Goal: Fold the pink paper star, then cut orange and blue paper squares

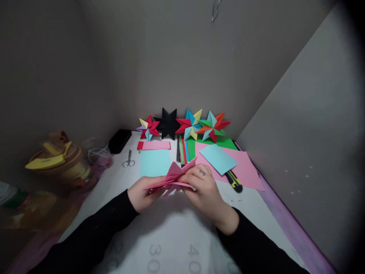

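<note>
The left hand (145, 193) is gripping one side of a pink folded paper piece with pointed flaps (173, 173), and the right hand (203, 190) is gripping the other side with its fingers bent, so both grips are being closed on the paper. This piece is staying over the middle of the white-covered table (171, 232); whether its lowest points are touching the cover, I cannot tell. Just behind it, a light-blue paper sheet (154, 161) is lying flat, with a pink and red paper strip (155, 145) beyond it. Small silvery metal scissors (129, 160) are lying toward the left edge, and a flat black rectangular object (120, 140) is lying near the back left corner. Along the back edge, four folded paper stars are standing in a row: a small multicoloured star (149, 128), a plain black star (169, 123), a blue, red and yellow star (191, 125) and an orange, green, red and light-blue star (213, 125). Toward the right edge, a large pink paper sheet (248, 167) is lying partly over a green paper sheet (228, 143), and it is carrying a light-blue paper rectangle (218, 159) and a black and yellow cutter knife (235, 182).
</note>
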A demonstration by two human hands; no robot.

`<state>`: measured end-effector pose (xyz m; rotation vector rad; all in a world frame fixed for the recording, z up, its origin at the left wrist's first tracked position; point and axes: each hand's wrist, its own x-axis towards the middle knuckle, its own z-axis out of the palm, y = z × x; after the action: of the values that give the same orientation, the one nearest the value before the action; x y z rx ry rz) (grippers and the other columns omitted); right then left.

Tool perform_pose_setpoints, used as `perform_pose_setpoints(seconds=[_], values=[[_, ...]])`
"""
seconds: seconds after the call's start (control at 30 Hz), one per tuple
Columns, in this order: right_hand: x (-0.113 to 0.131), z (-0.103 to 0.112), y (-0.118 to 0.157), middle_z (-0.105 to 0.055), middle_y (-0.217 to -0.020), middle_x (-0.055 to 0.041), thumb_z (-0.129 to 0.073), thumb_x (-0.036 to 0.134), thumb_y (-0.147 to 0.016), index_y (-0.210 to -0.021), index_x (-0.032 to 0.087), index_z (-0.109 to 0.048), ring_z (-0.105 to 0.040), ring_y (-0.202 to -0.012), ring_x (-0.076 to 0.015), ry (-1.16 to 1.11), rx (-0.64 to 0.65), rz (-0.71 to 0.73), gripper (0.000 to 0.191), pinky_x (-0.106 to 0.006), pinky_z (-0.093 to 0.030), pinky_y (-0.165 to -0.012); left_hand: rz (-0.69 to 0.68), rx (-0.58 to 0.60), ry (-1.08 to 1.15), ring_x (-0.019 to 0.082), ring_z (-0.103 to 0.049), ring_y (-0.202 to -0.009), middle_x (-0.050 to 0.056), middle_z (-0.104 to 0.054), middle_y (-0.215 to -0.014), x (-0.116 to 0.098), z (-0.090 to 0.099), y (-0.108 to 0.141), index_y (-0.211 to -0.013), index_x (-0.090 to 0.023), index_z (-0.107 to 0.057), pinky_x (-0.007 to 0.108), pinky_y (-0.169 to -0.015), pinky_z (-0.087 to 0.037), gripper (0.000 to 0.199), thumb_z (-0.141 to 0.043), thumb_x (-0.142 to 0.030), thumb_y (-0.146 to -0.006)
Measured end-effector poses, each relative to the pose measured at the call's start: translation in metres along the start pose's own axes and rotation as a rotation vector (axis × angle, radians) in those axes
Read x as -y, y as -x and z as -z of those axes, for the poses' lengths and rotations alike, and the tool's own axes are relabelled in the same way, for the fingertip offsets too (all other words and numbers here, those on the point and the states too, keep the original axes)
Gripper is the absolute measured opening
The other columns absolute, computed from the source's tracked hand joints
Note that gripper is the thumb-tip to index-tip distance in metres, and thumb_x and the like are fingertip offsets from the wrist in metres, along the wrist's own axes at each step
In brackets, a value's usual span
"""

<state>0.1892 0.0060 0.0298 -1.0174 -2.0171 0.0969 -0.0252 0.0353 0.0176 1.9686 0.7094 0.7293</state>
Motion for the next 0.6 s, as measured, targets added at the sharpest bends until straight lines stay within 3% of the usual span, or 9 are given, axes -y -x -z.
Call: perform_pose_setpoints(seconds=[0.1, 0.17, 0.27, 0.33, 0.43, 0.6], values=[[-0.002, -0.002, -0.001, -0.064, -0.074, -0.0029, -0.059, 0.017, -0.080, -0.078, 0.022, -0.068, -0.055, -0.078, -0.0194, -0.134, -0.001, -0.162, 0.011, -0.036, -0.042, -0.074, 0.021, 0.182, 0.274, 0.023, -0.062, -0.097, 0.009, -0.067, -0.109, 0.008, 0.008, 0.005, -0.122, -0.016, -0.059, 0.031, -0.085, -0.047, 0.048, -0.058, -0.042, -0.082], [-0.004, -0.003, -0.003, -0.065, -0.076, -0.0035, -0.060, 0.018, -0.079, -0.076, 0.021, -0.068, -0.057, -0.077, -0.0189, -0.248, 0.004, -0.313, 0.009, -0.033, -0.045, -0.069, -0.003, 0.292, 0.525, 0.028, -0.060, -0.103, 0.013, -0.064, -0.115, 0.014, 0.010, 0.007, -0.124, -0.015, -0.056, 0.035, -0.089, -0.045, 0.068, -0.054, -0.063, -0.076], [-0.008, -0.004, -0.005, -0.066, -0.078, -0.0048, -0.061, 0.021, -0.076, -0.074, 0.019, -0.068, -0.060, -0.075, -0.0187, -0.392, 0.010, -0.521, 0.007, -0.030, -0.047, -0.064, -0.005, 0.289, 0.803, 0.033, -0.059, -0.104, 0.017, -0.063, -0.113, 0.022, 0.001, 0.007, -0.125, -0.012, -0.053, 0.039, -0.086, -0.046, 0.096, -0.042, -0.084, -0.062], [-0.011, -0.006, -0.006, -0.067, -0.078, -0.0050, -0.061, 0.023, -0.075, -0.073, 0.017, -0.067, -0.062, -0.075, -0.0188, -0.473, 0.010, -0.616, 0.009, -0.029, -0.048, -0.064, -0.001, 0.268, 0.841, 0.033, -0.060, -0.099, 0.017, -0.065, -0.106, 0.027, -0.009, 0.006, -0.121, -0.010, -0.055, 0.039, -0.083, -0.046, 0.095, -0.049, -0.082, -0.059], [-0.015, -0.010, -0.005, -0.068, -0.076, -0.0049, -0.061, 0.026, -0.075, -0.074, 0.016, -0.066, -0.062, -0.073, -0.0187, -0.554, -0.003, -0.693, 0.012, -0.030, -0.049, -0.064, 0.045, 0.177, 0.786, 0.026, -0.062, -0.086, 0.012, -0.068, -0.091, 0.035, -0.020, 0.004, -0.108, -0.009, -0.063, 0.033, -0.078, -0.046, 0.069, -0.066, -0.063, -0.064], [-0.012, -0.011, -0.003, -0.067, -0.078, -0.0049, -0.061, 0.023, -0.075, -0.075, 0.017, -0.068, -0.062, -0.075, -0.0183, -0.491, -0.028, -0.604, 0.009, -0.029, -0.049, -0.065, 0.250, 0.040, 0.552, 0.023, -0.063, -0.079, 0.008, -0.069, -0.085, 0.029, -0.026, 0.009, -0.097, -0.012, -0.067, 0.031, -0.072, -0.048, 0.052, -0.071, -0.053, -0.065]])
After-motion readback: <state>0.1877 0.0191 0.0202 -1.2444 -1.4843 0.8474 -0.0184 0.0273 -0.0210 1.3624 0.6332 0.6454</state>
